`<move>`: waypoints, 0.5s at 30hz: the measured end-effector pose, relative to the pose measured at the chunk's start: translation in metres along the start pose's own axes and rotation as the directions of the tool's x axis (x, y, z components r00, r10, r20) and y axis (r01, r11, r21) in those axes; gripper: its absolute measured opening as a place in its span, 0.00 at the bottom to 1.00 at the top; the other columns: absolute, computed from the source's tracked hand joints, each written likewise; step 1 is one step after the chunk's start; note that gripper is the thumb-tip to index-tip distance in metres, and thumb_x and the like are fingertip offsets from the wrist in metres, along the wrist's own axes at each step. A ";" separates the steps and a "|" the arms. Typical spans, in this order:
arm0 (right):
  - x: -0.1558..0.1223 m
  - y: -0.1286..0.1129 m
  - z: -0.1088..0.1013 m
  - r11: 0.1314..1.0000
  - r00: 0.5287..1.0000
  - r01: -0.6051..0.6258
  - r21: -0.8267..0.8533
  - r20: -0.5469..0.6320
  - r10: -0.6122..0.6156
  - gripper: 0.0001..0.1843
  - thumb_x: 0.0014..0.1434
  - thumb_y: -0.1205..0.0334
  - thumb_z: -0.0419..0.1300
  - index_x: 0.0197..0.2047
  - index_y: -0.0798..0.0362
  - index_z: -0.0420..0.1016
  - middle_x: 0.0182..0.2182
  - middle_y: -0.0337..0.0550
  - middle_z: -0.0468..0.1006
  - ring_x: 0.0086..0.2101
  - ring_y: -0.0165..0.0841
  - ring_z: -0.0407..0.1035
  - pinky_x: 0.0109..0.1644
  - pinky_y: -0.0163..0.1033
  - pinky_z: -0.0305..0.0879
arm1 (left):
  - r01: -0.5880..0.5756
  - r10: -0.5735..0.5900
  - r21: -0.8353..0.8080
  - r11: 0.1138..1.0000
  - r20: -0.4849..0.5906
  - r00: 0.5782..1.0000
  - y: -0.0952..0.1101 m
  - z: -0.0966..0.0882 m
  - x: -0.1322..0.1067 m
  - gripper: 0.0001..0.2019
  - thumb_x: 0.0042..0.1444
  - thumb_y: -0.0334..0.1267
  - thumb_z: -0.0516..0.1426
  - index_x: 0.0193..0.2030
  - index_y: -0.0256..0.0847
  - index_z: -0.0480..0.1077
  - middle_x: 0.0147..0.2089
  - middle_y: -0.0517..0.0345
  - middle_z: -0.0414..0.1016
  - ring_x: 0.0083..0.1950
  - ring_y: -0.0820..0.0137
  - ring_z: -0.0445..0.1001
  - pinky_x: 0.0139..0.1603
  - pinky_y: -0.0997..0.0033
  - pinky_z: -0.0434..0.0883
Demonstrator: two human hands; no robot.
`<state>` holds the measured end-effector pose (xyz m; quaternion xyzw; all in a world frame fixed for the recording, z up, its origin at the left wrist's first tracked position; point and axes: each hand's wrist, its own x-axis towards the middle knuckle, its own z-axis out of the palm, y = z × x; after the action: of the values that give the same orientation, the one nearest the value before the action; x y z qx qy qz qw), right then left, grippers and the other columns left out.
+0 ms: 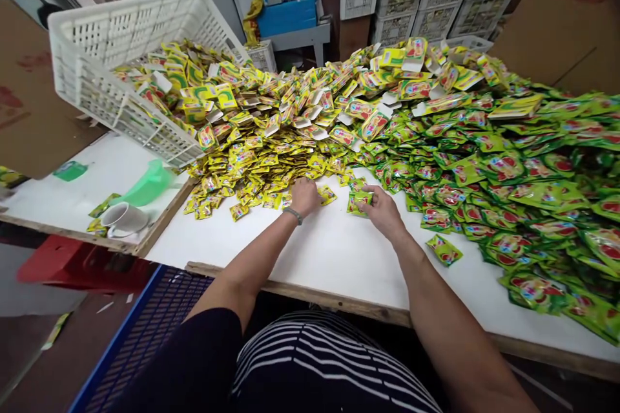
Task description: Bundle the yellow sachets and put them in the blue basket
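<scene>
**Inspector:** Head view; state of the hands?

**Assistant:** The right hand (pixel 382 209) has thumb and fingers clamped on a small bunch of green sachets (pixel 359 201), just off the near fringe of the green heap (pixel 523 187); the left hand (pixel 304 196) lies knuckles-up on the fringe of the yellow heap (pixel 252 161), fingers curled under; whether they grip anything cannot be told; one yellow sachet (pixel 327 194) lies just beside it.

**Inspector:** Position?

**Assistant:** Middle of the table (pixel 329 258), toward its near edge; a stray sachet (pixel 444 249) lies alone, right of the right wrist.

**Inspector:** Progress?

**Assistant:** Judged early; only the bunch in hand appears gathered; both heaps cover the far and right sides, loose and mixed where they meet; the tilted white crate (pixel 121 57) at the far left corner holds more yellow packs; no finished stack shows anywhere.
</scene>
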<state>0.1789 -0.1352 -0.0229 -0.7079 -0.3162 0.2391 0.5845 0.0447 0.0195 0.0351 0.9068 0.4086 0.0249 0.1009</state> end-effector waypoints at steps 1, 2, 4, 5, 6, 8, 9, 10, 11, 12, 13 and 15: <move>0.001 -0.001 0.001 1.000 1.000 -0.012 0.014 0.002 0.012 0.24 0.44 0.49 0.66 0.44 0.51 0.72 0.21 0.33 0.68 0.26 0.31 0.62 0.31 0.39 0.64 | 0.001 -0.001 -0.017 1.000 0.015 1.000 0.002 0.007 0.005 0.16 0.46 0.41 0.65 0.38 0.33 0.71 0.50 0.36 0.70 0.56 0.50 0.65 0.50 0.61 0.63; 0.002 -0.002 0.002 0.999 1.000 -0.023 0.028 0.004 0.023 0.25 0.43 0.49 0.66 0.43 0.51 0.71 0.21 0.33 0.69 0.26 0.31 0.63 0.31 0.39 0.64 | 0.006 -0.005 -0.061 0.998 0.019 1.000 0.003 0.012 0.007 0.15 0.45 0.39 0.66 0.37 0.34 0.70 0.49 0.38 0.71 0.56 0.51 0.66 0.50 0.61 0.63; 0.003 -0.006 0.004 0.997 0.999 -0.034 0.069 0.014 0.033 0.25 0.43 0.48 0.67 0.42 0.51 0.70 0.22 0.33 0.69 0.27 0.31 0.63 0.32 0.39 0.65 | -0.001 0.008 -0.235 0.972 0.028 1.000 0.001 0.018 0.007 0.11 0.47 0.37 0.64 0.35 0.36 0.68 0.42 0.46 0.73 0.50 0.57 0.70 0.47 0.63 0.64; 0.004 -0.009 0.005 0.995 0.999 -0.032 0.097 0.024 0.030 0.25 0.42 0.48 0.67 0.42 0.51 0.70 0.23 0.33 0.70 0.27 0.31 0.64 0.33 0.39 0.65 | -0.009 0.031 -0.361 0.933 0.055 0.998 0.001 0.020 0.005 0.10 0.48 0.36 0.62 0.35 0.37 0.66 0.37 0.51 0.73 0.45 0.61 0.72 0.44 0.65 0.65; 0.005 -0.011 0.006 0.992 0.999 -0.028 0.126 0.038 0.023 0.25 0.42 0.49 0.67 0.42 0.51 0.70 0.24 0.33 0.70 0.27 0.31 0.64 0.33 0.39 0.66 | -0.008 0.068 -0.502 0.865 0.102 0.992 0.000 0.021 0.002 0.10 0.49 0.36 0.62 0.36 0.38 0.65 0.32 0.57 0.72 0.39 0.65 0.73 0.41 0.67 0.66; 0.005 -0.016 0.008 0.984 0.998 -0.021 0.176 0.070 0.008 0.26 0.42 0.49 0.67 0.43 0.51 0.69 0.25 0.34 0.71 0.28 0.32 0.66 0.35 0.40 0.66 | 0.043 0.183 -0.754 0.655 0.214 0.960 0.002 0.023 -0.006 0.15 0.48 0.39 0.62 0.39 0.40 0.62 0.25 0.66 0.67 0.30 0.71 0.72 0.36 0.71 0.66; 0.005 -0.018 0.009 0.980 0.996 -0.021 0.196 0.086 0.004 0.26 0.41 0.50 0.67 0.43 0.51 0.69 0.25 0.34 0.72 0.28 0.32 0.66 0.35 0.40 0.66 | 0.086 0.240 -0.839 0.537 0.250 0.938 0.003 0.023 -0.010 0.18 0.46 0.41 0.64 0.40 0.40 0.61 0.23 0.69 0.65 0.28 0.73 0.71 0.35 0.72 0.66; 0.005 -0.019 0.010 0.976 0.995 -0.023 0.217 0.096 0.002 0.26 0.41 0.51 0.67 0.44 0.51 0.69 0.25 0.34 0.72 0.29 0.32 0.67 0.36 0.41 0.67 | 0.127 0.282 -0.894 0.430 0.266 0.922 0.004 0.024 -0.014 0.21 0.44 0.42 0.65 0.41 0.40 0.60 0.22 0.71 0.64 0.26 0.74 0.70 0.34 0.72 0.67; 0.005 -0.021 0.010 0.970 0.995 -0.027 0.240 0.098 0.004 0.26 0.41 0.51 0.67 0.44 0.51 0.69 0.26 0.34 0.72 0.29 0.32 0.67 0.37 0.41 0.67 | 0.155 0.304 -0.927 0.341 0.265 0.915 0.006 0.023 -0.018 0.23 0.43 0.42 0.66 0.41 0.40 0.60 0.21 0.72 0.63 0.25 0.76 0.69 0.34 0.72 0.68; 0.004 -0.022 0.010 0.964 0.996 -0.031 0.264 0.094 0.006 0.27 0.41 0.51 0.67 0.44 0.51 0.68 0.26 0.35 0.73 0.30 0.33 0.68 0.37 0.41 0.67 | 0.166 0.307 -0.947 0.274 0.250 0.918 0.007 0.023 -0.021 0.24 0.42 0.43 0.66 0.42 0.40 0.60 0.21 0.72 0.63 0.25 0.76 0.69 0.35 0.72 0.68; 0.004 -0.023 0.009 0.958 0.996 -0.031 0.284 0.087 0.006 0.27 0.41 0.51 0.67 0.44 0.51 0.68 0.27 0.36 0.73 0.31 0.33 0.68 0.38 0.41 0.67 | 0.168 0.296 -0.960 0.225 0.232 0.927 0.007 0.021 -0.024 0.25 0.41 0.43 0.67 0.42 0.40 0.59 0.21 0.72 0.64 0.25 0.77 0.69 0.36 0.72 0.68; 0.003 -0.025 0.008 0.960 0.998 -0.016 0.279 0.062 -0.001 0.28 0.42 0.50 0.67 0.45 0.52 0.68 0.30 0.39 0.75 0.33 0.34 0.69 0.39 0.41 0.67 | 0.163 0.267 -0.974 0.159 0.202 0.942 0.009 0.017 -0.029 0.26 0.41 0.43 0.67 0.43 0.40 0.60 0.23 0.71 0.65 0.27 0.76 0.71 0.37 0.72 0.69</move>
<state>0.1713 -0.1250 -0.0001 -0.6118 -0.2946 0.3053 0.6676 0.0342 -0.0100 0.0210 0.6268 0.2391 0.1359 0.7290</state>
